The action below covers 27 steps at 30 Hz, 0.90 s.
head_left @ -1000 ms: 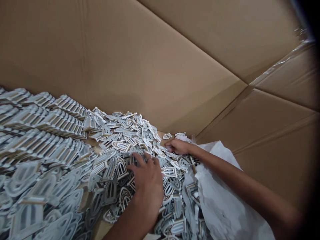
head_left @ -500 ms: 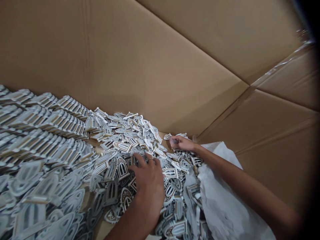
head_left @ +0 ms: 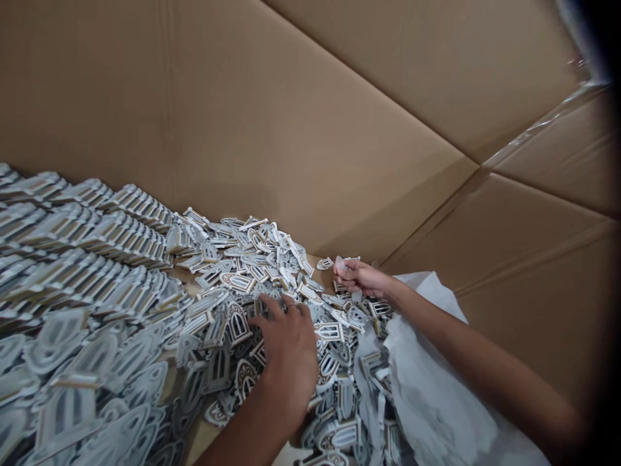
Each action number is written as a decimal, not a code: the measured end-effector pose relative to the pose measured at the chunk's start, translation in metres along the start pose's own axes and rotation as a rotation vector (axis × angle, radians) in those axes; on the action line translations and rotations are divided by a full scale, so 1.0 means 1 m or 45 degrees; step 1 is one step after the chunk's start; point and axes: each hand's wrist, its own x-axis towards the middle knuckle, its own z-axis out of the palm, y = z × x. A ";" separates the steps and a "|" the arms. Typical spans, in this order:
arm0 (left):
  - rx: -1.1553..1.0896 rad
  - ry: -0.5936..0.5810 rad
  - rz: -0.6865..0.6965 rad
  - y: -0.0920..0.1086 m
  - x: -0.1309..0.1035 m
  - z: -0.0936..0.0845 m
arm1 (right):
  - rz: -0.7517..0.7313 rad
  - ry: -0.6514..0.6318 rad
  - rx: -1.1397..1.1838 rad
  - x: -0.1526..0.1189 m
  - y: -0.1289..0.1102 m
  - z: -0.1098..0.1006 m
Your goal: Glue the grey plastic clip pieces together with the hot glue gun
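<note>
A loose heap of small arched window-shaped pieces, grey and white with brown-gold patterns, lies in the middle of a big cardboard box. My left hand rests on this heap, fingers spread and bent downward, a ring on one of them; nothing shows in its grip. Farther back, at the heap's right end, my right hand is closed, its fingertips pinching a small whitish scrap. What the scrap is made of I cannot tell. Crumpled white sheeting lies below my right forearm.
Tight rows of the same arched pieces are stacked at the left. The cardboard wall rises behind the heap and meets another cardboard panel at the right. Clear tape runs along a seam there.
My right hand has turned and lifted slightly, so the whitish scrap now shows at its fingertips. My left hand has hardly moved on the heap.
</note>
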 end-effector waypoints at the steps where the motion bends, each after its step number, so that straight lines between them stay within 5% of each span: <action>1: -0.006 0.002 0.008 0.000 0.000 -0.001 | -0.009 0.028 0.004 -0.004 -0.005 0.002; 7: -0.076 0.034 0.033 -0.004 -0.011 -0.009 | -0.087 0.116 0.018 -0.043 -0.038 0.023; 15: -0.183 0.166 0.212 -0.002 -0.061 -0.046 | -0.081 0.208 -0.066 -0.141 -0.048 0.082; 22: -0.283 0.584 0.505 -0.016 -0.123 -0.071 | -0.253 0.166 -0.259 -0.212 -0.011 0.165; 27: -0.144 0.568 0.382 -0.020 -0.183 -0.057 | -0.421 -0.007 -0.391 -0.233 0.034 0.235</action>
